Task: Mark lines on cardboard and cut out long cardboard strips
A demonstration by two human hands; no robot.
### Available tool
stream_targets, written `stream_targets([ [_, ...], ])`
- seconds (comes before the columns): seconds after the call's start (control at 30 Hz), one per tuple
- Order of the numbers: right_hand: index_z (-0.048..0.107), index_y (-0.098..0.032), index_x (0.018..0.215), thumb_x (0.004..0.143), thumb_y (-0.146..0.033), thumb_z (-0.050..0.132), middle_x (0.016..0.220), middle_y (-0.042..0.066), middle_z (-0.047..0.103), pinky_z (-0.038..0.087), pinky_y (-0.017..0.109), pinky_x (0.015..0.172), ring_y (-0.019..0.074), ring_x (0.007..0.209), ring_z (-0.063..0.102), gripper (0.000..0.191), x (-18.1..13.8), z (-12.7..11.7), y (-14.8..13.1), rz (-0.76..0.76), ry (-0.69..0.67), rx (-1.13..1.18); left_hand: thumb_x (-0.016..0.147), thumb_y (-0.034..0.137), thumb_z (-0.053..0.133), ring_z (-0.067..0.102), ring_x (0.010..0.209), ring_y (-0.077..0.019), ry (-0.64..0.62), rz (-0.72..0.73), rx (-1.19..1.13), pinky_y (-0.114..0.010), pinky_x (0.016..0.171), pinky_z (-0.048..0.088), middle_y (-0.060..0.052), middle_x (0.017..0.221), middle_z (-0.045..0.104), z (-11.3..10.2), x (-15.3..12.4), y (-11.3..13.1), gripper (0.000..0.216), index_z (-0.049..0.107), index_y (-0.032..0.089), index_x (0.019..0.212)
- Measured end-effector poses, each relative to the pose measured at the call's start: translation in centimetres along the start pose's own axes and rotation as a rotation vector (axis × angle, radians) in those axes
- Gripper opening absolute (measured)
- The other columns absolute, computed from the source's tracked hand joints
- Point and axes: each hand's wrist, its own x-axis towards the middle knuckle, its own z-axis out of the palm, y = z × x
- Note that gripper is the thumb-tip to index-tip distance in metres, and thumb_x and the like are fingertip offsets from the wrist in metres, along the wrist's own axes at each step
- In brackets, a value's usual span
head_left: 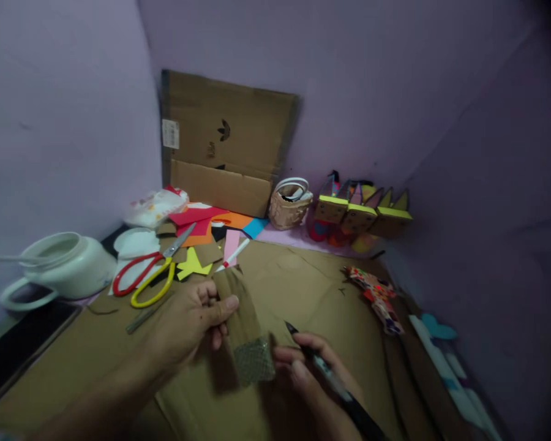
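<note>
My left hand pinches the upper end of a small cardboard strip, thumb on its front face. The strip tilts, and its lower end carries a glittery silver-grey patch. In my right hand is a dark pen, its black tip pointing up and left, apart from the strip. The fingertips of my right hand are at the strip's lower right edge; blur hides whether they touch it. Beyond my left hand lie scissors with one red and one yellow handle, and a yellow paper star.
A large cardboard sheet covers the table. A white pot stands at left, a folded cardboard box against the wall. Behind are coloured papers, a small basket and eared cardboard figures. A patterned cloth item lies right.
</note>
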Motion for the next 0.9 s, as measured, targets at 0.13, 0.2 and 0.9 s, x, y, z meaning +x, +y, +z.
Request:
stream_targets([
  [0.13,0.065,-0.023,0.097,0.061,-0.045,0.080,0.079,0.004,0.074,0.052,0.024,0.056,0.0178,0.064,0.068,0.045,0.1,0.4,-0.5,0.020,-0.130,-0.005,0.048,0.055,0.081,0.050,0.040,-0.0090,-0.057,-0.107,-0.201,-0.020,0.039,0.041,0.000,0.051,0.059,2.4,-0.2,-2.5,0.048,0.060,0.015,0.063],
  [0.2,0.065,-0.023,0.095,0.061,-0.039,0.081,0.075,0.002,0.072,0.051,0.023,0.055,0.0165,0.062,0.067,0.042,0.2,0.0,-0.6,-0.023,-0.136,-0.073,0.050,0.053,0.082,0.053,0.043,-0.0095,-0.073,-0.132,-0.211,-0.020,0.042,0.042,-0.002,0.053,0.062,2.5,-0.3,-2.9,0.046,0.063,0.014,0.063],
  [0.9,0.057,-0.024,0.081,0.062,-0.020,0.073,0.081,-0.002,0.063,0.048,0.036,0.080,0.0187,0.078,0.062,0.026,13.4,-2.9,-4.5,-0.719,0.004,-0.653,0.056,0.043,0.076,0.041,0.128,-0.0396,0.181,0.582,1.223,-0.054,0.103,0.037,-0.019,0.137,0.047,-2.1,-10.7,-9.8,0.092,0.037,0.019,0.136],
])
